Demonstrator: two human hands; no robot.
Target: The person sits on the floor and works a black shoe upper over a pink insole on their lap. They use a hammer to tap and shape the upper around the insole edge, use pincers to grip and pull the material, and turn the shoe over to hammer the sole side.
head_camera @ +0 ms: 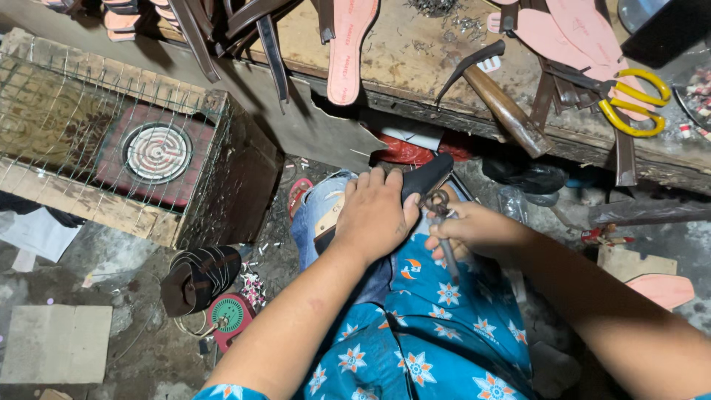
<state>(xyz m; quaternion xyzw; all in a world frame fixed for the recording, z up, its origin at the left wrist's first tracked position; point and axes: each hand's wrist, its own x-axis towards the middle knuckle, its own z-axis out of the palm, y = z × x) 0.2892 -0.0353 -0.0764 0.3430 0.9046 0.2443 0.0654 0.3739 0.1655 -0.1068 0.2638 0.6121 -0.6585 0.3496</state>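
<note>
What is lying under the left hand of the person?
Under the left hand lies a black shoe resting on the knee. Only its dark end shows past the fingers. The hand covers the rest, so its shape there cannot be seen.

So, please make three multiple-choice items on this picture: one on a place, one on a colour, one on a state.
1. Where does the hammer lie?
A. on the wooden bench
B. on the floor
C. inside the wire cage

2. What colour are the handles of the scissors?
A. red
B. yellow
C. blue

3. How is the right hand at this moment?
A. open and flat
B. closed around metal pincers
C. resting on the bench

Answers:
1. A, its head and wooden handle rest on the bench edge.
2. B, both loops are yellow.
3. B, its fingers wrap the pincers, beside the left hand, which presses on a dark shoe piece.
</note>
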